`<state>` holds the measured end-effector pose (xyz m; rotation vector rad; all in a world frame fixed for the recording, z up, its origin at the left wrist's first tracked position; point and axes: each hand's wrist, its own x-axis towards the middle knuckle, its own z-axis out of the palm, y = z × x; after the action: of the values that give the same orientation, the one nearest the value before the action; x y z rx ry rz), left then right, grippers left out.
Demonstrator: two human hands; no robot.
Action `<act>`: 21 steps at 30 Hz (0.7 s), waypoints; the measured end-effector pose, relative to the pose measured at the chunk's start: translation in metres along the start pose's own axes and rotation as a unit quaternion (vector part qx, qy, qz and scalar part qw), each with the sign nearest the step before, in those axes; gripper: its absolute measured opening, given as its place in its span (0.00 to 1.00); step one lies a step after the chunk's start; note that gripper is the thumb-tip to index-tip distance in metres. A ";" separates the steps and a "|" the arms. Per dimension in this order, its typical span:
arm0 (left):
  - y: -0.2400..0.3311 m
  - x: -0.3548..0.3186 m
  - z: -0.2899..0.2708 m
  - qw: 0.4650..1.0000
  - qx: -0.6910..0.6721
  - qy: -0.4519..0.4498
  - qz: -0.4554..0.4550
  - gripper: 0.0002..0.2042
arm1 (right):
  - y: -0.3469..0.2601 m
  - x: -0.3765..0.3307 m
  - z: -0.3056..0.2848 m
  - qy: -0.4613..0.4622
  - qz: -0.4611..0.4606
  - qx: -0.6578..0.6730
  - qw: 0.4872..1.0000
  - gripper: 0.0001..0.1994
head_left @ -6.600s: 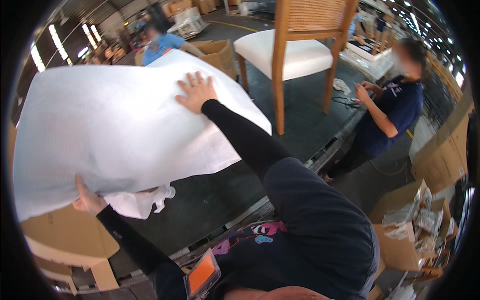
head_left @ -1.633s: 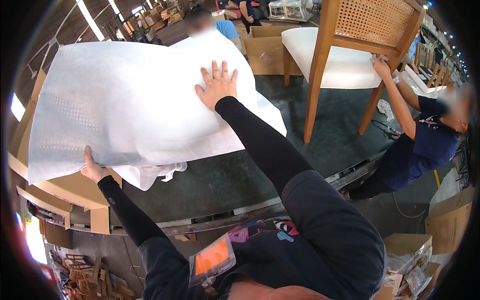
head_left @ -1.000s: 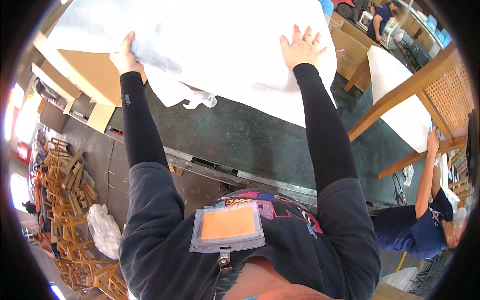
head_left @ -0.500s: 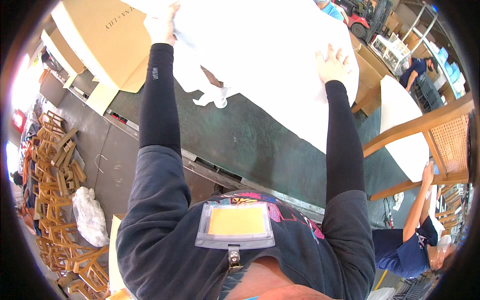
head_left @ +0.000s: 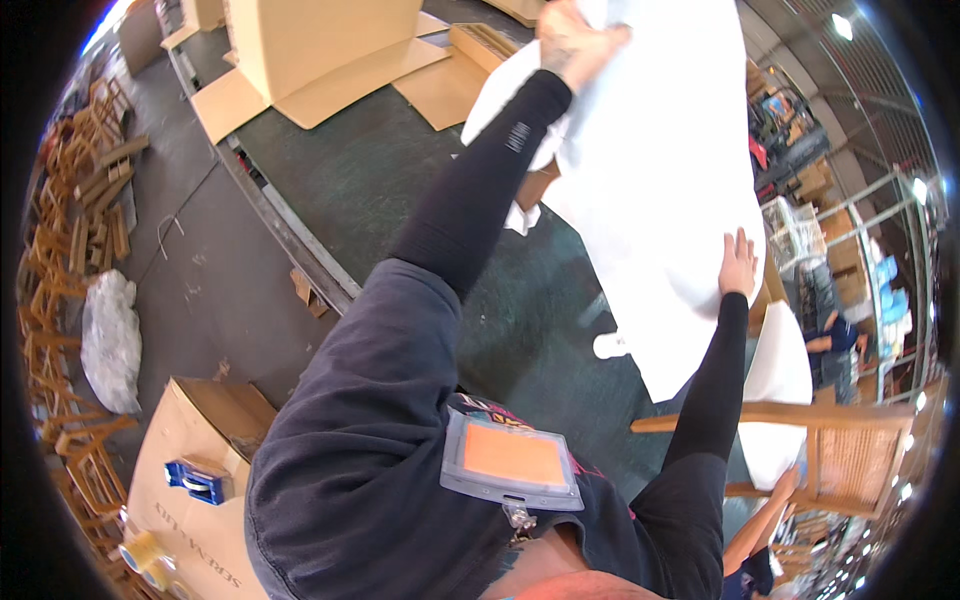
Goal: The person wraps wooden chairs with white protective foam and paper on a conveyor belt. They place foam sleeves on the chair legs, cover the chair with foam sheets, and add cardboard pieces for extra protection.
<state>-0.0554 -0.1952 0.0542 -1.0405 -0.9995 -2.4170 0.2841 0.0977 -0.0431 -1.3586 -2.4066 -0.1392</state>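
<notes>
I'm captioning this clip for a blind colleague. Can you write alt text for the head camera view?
Seen from above, a person in dark sleeves handles a large white foam sheet over a dark green worktable: the left hand grips its top edge, the right hand lies flat on it. Flattened cardboard lies at the table's far end, and a wooden chair stands to the right.

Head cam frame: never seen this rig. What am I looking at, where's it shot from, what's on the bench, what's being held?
It is one wide fisheye camera worn on a person's head, looking down, so straight edges bend and the dark-sleeved forearms rise from the bottom. There is no robot, just two bare hands. The left hand grips the top of a large white foam sheet; the right hand lies flat against its lower part. The sheet hangs over a dark green worktable with flat cardboard pieces on it. A wooden chair with a white seat stands at the right.
</notes>
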 end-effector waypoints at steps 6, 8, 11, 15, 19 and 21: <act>0.024 -0.003 -0.025 0.982 0.176 0.047 -0.050 0.24 | 0.001 -0.010 0.000 0.065 -0.215 -0.220 0.949 0.20; 0.038 -0.007 -0.036 0.985 0.164 0.028 -0.050 0.24 | 0.000 -0.024 -0.009 0.097 -0.227 -0.220 0.944 0.18; 0.059 -0.011 -0.054 0.987 0.145 0.013 -0.068 0.25 | -0.021 -0.039 -0.021 0.058 -0.180 -0.169 0.967 0.20; 0.068 -0.012 -0.066 0.987 0.133 -0.019 -0.092 0.25 | -0.042 -0.053 -0.031 0.048 -0.097 -0.004 0.994 0.26; 0.063 -0.007 -0.065 0.987 0.148 -0.005 -0.065 0.26 | -0.060 -0.052 -0.034 0.037 -0.033 0.038 0.998 0.30; 0.059 -0.004 -0.064 0.985 0.165 -0.003 -0.059 0.28 | -0.061 -0.048 -0.031 0.032 -0.055 0.035 0.997 0.29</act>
<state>-0.0536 -0.2824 0.0481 -0.8940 -1.4402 -2.2318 0.2634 0.0180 -0.0259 -1.1729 -2.4100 -0.1241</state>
